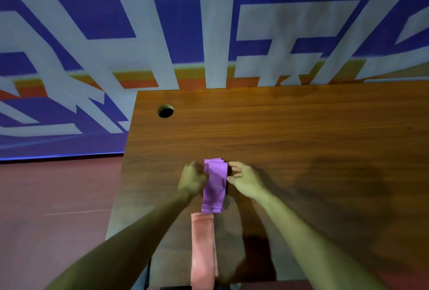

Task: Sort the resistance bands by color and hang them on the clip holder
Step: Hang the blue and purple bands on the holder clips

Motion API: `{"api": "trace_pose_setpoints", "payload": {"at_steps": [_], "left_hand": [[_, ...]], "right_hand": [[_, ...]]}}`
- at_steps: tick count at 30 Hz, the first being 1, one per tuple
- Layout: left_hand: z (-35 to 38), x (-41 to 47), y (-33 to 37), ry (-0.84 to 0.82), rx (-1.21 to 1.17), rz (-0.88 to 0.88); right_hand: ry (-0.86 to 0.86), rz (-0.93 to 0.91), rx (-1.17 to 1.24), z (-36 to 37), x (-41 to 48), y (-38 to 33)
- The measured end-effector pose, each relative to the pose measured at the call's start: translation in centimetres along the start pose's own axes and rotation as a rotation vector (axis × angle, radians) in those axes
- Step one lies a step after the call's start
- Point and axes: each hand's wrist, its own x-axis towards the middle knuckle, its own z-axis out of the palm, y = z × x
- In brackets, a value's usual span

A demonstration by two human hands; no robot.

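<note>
Stack of flat purple rubber resistance bands [214,185]: on brown wooden table [290,127], long axis pointing away from the person, between both hands. Left hand [193,179] pinches its left edge; right hand [246,180] touches the right edge, grip unclear. Flat pink band [203,248]: nearer, same axis.

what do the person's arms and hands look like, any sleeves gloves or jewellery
The left hand and right hand are bare: no gloves, no ring, watch or bracelet showing. Both forearms are bare too, with no sleeve in view. Fine detail is blurred.
</note>
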Motion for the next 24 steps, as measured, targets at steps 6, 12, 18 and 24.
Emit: {"api": "trace_pose_setpoints", "payload": {"at_steps": [6, 12, 18, 24], "left_hand": [[0.7, 0.5, 0.6, 0.035, -0.022, -0.026], [1.3, 0.8, 1.0, 0.022, -0.053, -0.089], [2.4, 1.6, 0.3, 0.044, -0.042, -0.146], [0.0, 0.2, 2.6, 0.054, 0.145, -0.019]], "right_hand": [[0.018, -0.013, 0.071, 0.9, 0.5, 0.2], [0.092, 0.066, 0.127, 1.2, 0.6, 0.3], [0.079, 0.082, 0.304, 1.7, 0.4, 0.0], [0.172, -0.005, 0.38, 0.4, -1.1, -0.4]]}}
